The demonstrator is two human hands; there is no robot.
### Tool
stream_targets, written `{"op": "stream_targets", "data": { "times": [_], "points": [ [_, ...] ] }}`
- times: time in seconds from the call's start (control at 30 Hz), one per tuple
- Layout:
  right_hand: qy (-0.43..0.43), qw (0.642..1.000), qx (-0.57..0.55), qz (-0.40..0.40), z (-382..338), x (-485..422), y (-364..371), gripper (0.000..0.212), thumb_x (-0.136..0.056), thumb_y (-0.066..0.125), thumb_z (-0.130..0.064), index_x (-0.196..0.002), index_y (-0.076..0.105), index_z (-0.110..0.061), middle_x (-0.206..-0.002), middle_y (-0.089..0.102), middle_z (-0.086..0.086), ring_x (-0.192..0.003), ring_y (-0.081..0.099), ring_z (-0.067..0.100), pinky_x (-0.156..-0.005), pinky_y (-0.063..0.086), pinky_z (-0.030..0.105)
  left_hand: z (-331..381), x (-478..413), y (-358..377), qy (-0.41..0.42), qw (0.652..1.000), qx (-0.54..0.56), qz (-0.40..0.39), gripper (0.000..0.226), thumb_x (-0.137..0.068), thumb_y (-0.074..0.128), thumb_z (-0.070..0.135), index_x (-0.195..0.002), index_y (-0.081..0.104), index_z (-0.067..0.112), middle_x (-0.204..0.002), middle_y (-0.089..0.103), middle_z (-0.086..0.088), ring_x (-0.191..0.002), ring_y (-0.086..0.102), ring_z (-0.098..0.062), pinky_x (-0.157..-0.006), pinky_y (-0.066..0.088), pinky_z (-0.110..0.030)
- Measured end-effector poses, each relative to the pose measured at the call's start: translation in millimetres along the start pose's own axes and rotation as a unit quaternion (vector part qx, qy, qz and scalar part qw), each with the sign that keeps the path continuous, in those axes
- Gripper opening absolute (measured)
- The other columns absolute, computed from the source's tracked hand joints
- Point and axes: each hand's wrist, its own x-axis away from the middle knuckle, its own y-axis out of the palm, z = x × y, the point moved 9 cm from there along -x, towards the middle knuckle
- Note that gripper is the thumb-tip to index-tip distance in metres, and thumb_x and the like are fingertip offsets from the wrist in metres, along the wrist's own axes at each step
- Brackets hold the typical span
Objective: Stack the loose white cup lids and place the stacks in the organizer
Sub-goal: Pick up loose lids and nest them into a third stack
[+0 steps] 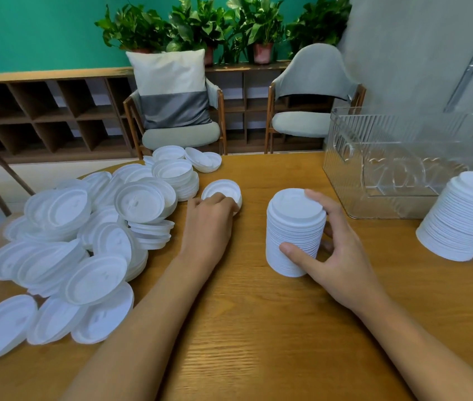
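Now, hands: two.
Right hand point(334, 250): grip closed round tall lid stack point(294, 233), mid-counter point(258, 314).
Left hand point(209, 218): fingers on single lid point(221, 192).
Loose lids point(84, 241): dozens, left.
Organizer point(397, 166): one, far right.
Stacks: two; second stack point(467, 218) right edge.

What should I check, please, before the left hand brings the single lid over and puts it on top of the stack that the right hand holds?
1. Left hand has the single lid: ok, fingers rest on it, though the lid is on the table, not yet lifted.
2. Right hand steadies the stack: ok, thumb low on the front, fingers round the far side.
3. Stack stands upright: ok.
4. Top of the stack free: not ok, one fingertip lies on its rim.
5. Path between lid and stack clear: ok, only bare table.
6. Lid faces the same way as the stack: cannot tell.
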Motion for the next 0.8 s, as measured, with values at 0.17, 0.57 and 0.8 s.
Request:
{"op": "stream_targets", "data": {
  "times": [0.17,0.57,0.8],
  "points": [
    [-0.016,0.999,0.027,0.000,-5,4,-1,0.078,-0.075,0.077,-0.060,-0.143,0.040,-0.051,-0.146,0.046,-0.031,-0.138,0.046,0.002,-0.104,0.052,0.038,14,29,-15,0.009,0.991,0.133,-0.005,0.027,-0.086,0.075,-0.005,-0.091,0.067,0.021,-0.092,0.066,0.008,-0.083,0.063,-0.011,-0.078,0.055,-0.040],
    [-0.028,0.997,0.007,0.078,-8,0,-14,0.066,-0.077,0.077,-0.060,-0.133,0.052,-0.035,-0.134,0.060,-0.019,-0.128,0.058,0.007,-0.095,0.054,0.019,23,31,-61,-0.111,0.904,0.398,0.106,0.030,-0.097,0.070,0.009,-0.125,0.067,0.022,-0.118,0.070,0.015,-0.112,0.066,-0.006,-0.084,0.056,-0.019],
    [-0.023,0.998,0.015,0.059,-9,0,-13,0.080,-0.077,0.076,-0.061,-0.147,0.042,-0.045,-0.140,0.051,-0.029,-0.133,0.053,0.005,-0.102,0.053,0.035,22,32,-38,-0.240,0.739,0.629,0.025,0.033,-0.104,0.061,0.011,-0.132,0.070,0.027,-0.125,0.074,0.003,-0.116,0.072,-0.017,-0.085,0.063,-0.038]
  ]
}}
